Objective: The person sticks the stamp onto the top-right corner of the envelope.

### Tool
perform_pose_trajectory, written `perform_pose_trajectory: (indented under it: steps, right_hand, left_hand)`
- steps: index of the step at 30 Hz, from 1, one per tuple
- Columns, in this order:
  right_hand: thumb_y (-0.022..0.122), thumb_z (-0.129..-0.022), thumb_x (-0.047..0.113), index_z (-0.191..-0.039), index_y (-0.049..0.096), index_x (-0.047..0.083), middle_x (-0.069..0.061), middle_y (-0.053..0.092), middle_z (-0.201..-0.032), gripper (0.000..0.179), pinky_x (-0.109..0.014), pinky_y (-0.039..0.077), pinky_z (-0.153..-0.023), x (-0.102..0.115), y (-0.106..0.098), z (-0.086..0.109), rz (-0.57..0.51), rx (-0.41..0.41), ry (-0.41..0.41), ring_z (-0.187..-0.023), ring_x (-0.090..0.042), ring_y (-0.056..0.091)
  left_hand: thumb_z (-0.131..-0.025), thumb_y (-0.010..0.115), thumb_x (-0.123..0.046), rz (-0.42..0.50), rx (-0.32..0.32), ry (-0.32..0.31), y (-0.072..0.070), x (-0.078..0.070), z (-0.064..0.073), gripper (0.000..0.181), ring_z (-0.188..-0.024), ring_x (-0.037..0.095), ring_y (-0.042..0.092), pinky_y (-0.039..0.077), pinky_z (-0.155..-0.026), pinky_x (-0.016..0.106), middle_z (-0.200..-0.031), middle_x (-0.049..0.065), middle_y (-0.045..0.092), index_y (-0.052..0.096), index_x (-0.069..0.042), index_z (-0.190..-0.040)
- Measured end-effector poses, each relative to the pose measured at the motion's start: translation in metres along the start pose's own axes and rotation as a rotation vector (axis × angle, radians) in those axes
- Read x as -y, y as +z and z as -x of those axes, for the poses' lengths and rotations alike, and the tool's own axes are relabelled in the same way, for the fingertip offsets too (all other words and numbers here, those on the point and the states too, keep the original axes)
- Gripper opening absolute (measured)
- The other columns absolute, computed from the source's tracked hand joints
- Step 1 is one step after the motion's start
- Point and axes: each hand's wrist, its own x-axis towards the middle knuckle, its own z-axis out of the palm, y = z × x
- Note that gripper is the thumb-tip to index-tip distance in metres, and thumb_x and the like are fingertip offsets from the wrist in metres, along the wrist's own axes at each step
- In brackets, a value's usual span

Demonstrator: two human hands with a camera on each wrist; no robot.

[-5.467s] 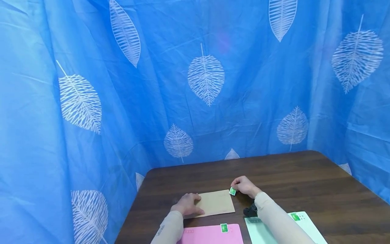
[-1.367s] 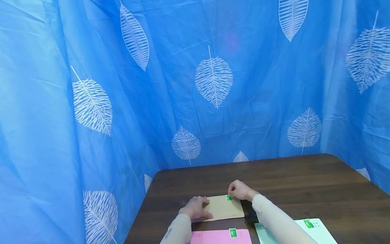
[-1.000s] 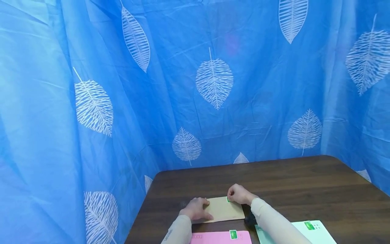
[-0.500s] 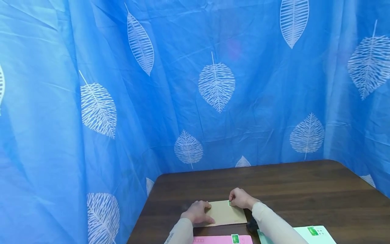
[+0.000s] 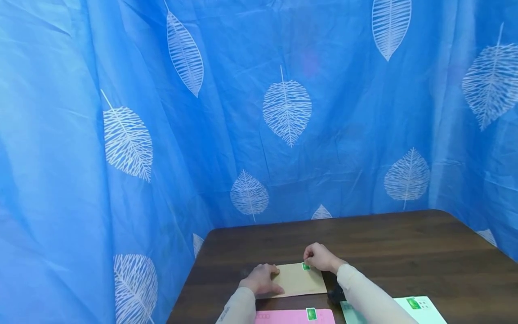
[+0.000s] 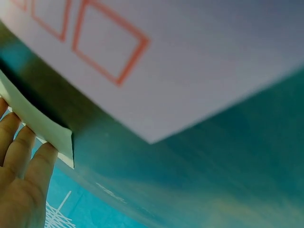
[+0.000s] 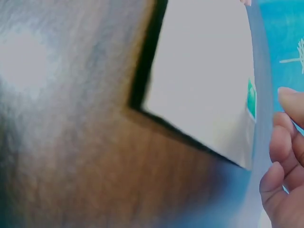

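Observation:
A tan envelope (image 5: 300,279) lies on the dark wood table with a small green stamp (image 5: 305,266) at its far right corner. My left hand (image 5: 260,279) rests on its left end, thumb and fingers spread; the left wrist view shows the fingertips (image 6: 46,153) over the envelope's edge (image 6: 59,137). My right hand (image 5: 322,258) is beside the stamp. In the right wrist view its fingers (image 7: 280,142) are loosely curled, with a gap between them and the stamp (image 7: 251,99); nothing shows in them.
A pink envelope (image 5: 289,317) with a green stamp lies nearer me. To its right is a mint envelope (image 5: 421,308), also stamped, partly under my right sleeve. A black object (image 5: 336,294) sits by that forearm. Blue leaf-patterned curtain (image 5: 226,135) surrounds the table.
Several seconds ago my right hand held the stamp off the tan envelope's corner; now it lies on that corner. In the last half second the right hand shifted, uncovering the stamp. Left hand stays.

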Motion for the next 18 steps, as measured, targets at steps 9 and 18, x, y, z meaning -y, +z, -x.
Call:
perform_pose_trajectory:
  steps: [9, 18]
  right_hand:
    - [0.066, -0.087, -0.006, -0.077, 0.069, 0.005, 0.002, 0.061, -0.073, 0.015, -0.025, 0.042, -0.057, -0.0009, 0.0033, 0.0032, 0.092, 0.023, -0.049, -0.064, -0.012, 0.049]
    - [0.068, -0.082, -0.010, -0.080, 0.068, 0.002, -0.002, 0.063, -0.077, 0.013, -0.028, 0.044, -0.061, -0.0032, 0.0085, 0.0007, 0.047, 0.011, -0.040, -0.068, -0.016, 0.050]
  left_hand:
    - [-0.073, 0.089, -0.036, 0.001, 0.012, 0.009, -0.0022, -0.0064, 0.0024, 0.057, -0.119, 0.028, 0.062, 0.051, -0.100, 0.053, -0.128, 0.008, 0.068, 0.071, -0.014, -0.123]
    - [-0.074, 0.089, -0.035, 0.000, -0.007, 0.017, -0.0041, -0.0050, 0.0033, 0.057, -0.120, 0.031, 0.061, 0.050, -0.100, 0.055, -0.129, 0.009, 0.067, 0.070, -0.013, -0.123]
